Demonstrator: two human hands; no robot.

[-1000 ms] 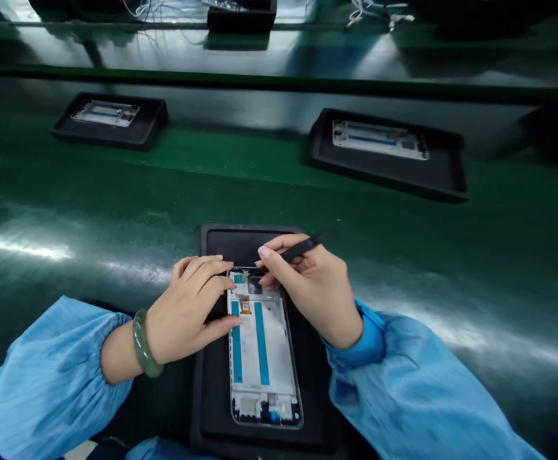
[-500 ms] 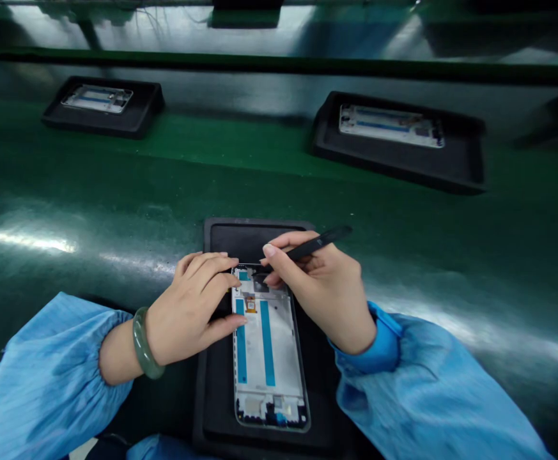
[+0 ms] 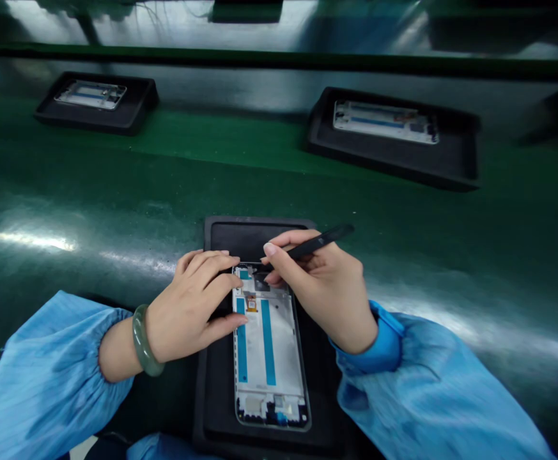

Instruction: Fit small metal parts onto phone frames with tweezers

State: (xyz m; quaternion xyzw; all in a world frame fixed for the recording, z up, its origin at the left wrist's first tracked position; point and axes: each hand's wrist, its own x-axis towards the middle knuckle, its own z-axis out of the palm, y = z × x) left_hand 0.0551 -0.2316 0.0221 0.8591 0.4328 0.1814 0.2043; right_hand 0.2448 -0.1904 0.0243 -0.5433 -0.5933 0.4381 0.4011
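A phone's open mid-frame (image 3: pixel 283 345), silvery with blue strips and a small orange flex cable (image 3: pixel 251 304), lies in a black tray (image 3: pixel 216 409) in front of me. My left hand (image 3: pixel 192 306) rests at its upper left edge, fingers stretched and apart, the thumb touching near a blue strip. Between the thumb and fingers of my right hand (image 3: pixel 324 287) is a slim black tool that looks like tweezers (image 3: pixel 324 240). It slants down left toward the frame's top end, and its tip is partly hidden by my fingers.
Two more black trays, one at the far left (image 3: pixel 137 112) and one at the far right (image 3: pixel 456 156), each hold a similar phone frame. They lie on the green surface (image 3: pixel 202 160), in front of a dark rail (image 3: pixel 279 62). A green bangle (image 3: pixel 143 338) circles my left wrist.
The two far trays have shifted slightly to the left, while the near tray stays nearly in place. Both hands and the tweezers keep almost the same position.
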